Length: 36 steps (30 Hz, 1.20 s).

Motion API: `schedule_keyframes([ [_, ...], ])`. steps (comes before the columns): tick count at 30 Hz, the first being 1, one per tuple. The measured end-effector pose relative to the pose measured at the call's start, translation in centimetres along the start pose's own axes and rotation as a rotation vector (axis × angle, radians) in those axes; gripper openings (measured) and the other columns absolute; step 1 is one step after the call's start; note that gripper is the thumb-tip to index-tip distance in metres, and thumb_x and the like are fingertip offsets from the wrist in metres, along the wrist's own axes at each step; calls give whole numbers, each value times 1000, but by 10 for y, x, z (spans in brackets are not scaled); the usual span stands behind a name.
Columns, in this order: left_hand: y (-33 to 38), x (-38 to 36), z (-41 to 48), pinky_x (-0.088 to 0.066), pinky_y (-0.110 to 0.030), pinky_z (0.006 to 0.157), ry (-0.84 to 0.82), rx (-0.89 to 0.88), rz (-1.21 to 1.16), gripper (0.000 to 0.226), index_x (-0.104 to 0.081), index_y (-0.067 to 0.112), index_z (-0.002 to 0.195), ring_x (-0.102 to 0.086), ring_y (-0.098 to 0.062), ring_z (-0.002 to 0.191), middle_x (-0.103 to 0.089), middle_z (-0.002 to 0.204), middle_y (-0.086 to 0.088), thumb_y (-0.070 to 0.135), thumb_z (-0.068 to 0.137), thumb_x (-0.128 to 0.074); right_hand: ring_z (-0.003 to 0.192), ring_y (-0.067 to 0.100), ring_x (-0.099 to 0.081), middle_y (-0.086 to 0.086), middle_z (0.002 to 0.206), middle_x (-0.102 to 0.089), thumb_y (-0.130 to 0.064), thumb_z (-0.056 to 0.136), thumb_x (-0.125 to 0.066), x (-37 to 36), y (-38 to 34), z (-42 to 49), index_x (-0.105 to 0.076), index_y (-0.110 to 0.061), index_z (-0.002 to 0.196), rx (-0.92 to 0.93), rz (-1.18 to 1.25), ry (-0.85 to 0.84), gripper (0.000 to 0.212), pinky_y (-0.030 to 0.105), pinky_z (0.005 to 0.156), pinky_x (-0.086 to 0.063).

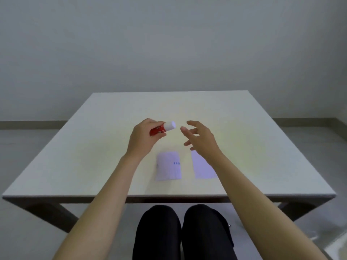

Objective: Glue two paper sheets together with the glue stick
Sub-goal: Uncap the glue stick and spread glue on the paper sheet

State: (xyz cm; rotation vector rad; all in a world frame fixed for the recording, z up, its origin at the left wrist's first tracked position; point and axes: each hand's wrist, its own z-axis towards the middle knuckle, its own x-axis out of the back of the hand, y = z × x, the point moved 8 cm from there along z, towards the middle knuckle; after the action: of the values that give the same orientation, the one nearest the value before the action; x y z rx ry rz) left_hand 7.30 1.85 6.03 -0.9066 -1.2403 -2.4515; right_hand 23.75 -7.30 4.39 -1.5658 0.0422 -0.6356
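Glue stick (163,128): red body with white print, white cap | left paper sheet (168,165): white with three small blue marks | right paper sheet (202,167): plain white | worktop (112,147): pale cream | wall (169,44): grey-white | trousers (184,233): black

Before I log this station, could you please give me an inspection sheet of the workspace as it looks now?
Surface: pale square table, bare apart from the job's things.
Job's things: two white paper sheets lie flat, apart, side by side: left sheet, right sheet partly under the right forearm. Red glue stick, white cap on, held above the table.
Clutter: nothing seen.
Grippers: left hand grips the glue stick; right hand open, empty, beside the cap.
Cables: nothing seen.
Surroundings: plain grey wall, grey floor, person's dark-trousered knees.
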Motion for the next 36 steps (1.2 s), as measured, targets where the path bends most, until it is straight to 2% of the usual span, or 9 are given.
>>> schedule_keyframes([
  [3,29,7,0,-50,-30,75,16,-121,44,36,-73,14,109,-61,-19,82,-64,92,1,12,73,-79,46,17,-65,5,71,-72,-71,81,-40,-16,-7,5,-62,-14,106,-134,46,-91,67,23,42,-46],
  [6,43,11,-5,-48,-31,76,16,-189,93,35,-73,14,108,-62,-23,81,-66,92,-3,12,73,-78,31,14,-49,2,43,-60,-62,87,-41,-17,-13,10,-66,-7,68,-125,66,-103,63,21,40,-39],
  [9,44,15,-8,-44,-31,79,36,-198,143,34,-73,14,108,-61,-24,84,-66,94,-5,13,74,-78,43,12,-54,4,64,-59,-29,91,-58,-21,-21,10,-66,-8,94,-27,183,-235,23,25,48,-44],
  [11,44,17,-9,-43,-31,81,34,-196,155,33,-73,15,108,-61,-24,84,-67,95,-5,14,75,-77,56,14,-63,1,79,-63,-30,86,-65,-22,-24,7,-58,-15,114,-17,157,-310,32,24,52,-48],
  [16,49,14,-11,-43,-33,78,24,-231,186,32,-73,14,107,-60,-24,81,-66,93,-5,13,75,-77,40,14,-51,5,61,-59,-43,91,-53,-16,-22,11,-60,-9,77,-75,57,-174,38,24,43,-40],
  [19,46,16,-9,-40,-30,79,31,-215,188,32,-73,15,108,-59,-23,81,-66,94,-4,14,76,-77,56,16,-58,4,77,-61,-24,89,-62,-18,-27,10,-60,-11,99,14,126,-241,16,26,55,-49],
  [23,38,16,-9,-39,-28,79,4,-189,193,32,-72,18,110,-55,-20,80,-66,96,-1,16,78,-75,51,17,-60,7,76,-64,-43,88,-58,-23,-16,10,-60,-6,101,-101,94,-239,40,25,50,-48],
  [30,18,6,-10,-48,-36,69,-124,-58,109,26,-73,27,102,-61,-20,78,-67,88,3,26,77,-75,68,24,-65,10,89,-62,-1,85,-63,-14,-21,15,-61,-3,95,123,199,-228,10,31,69,-59],
  [36,-22,6,-12,-53,-30,67,-68,266,-242,7,-70,21,89,-72,-18,71,-71,83,3,23,83,-70,66,24,-61,1,80,-59,-6,83,-65,59,25,48,-67,-7,102,37,-31,208,20,29,65,-51],
])
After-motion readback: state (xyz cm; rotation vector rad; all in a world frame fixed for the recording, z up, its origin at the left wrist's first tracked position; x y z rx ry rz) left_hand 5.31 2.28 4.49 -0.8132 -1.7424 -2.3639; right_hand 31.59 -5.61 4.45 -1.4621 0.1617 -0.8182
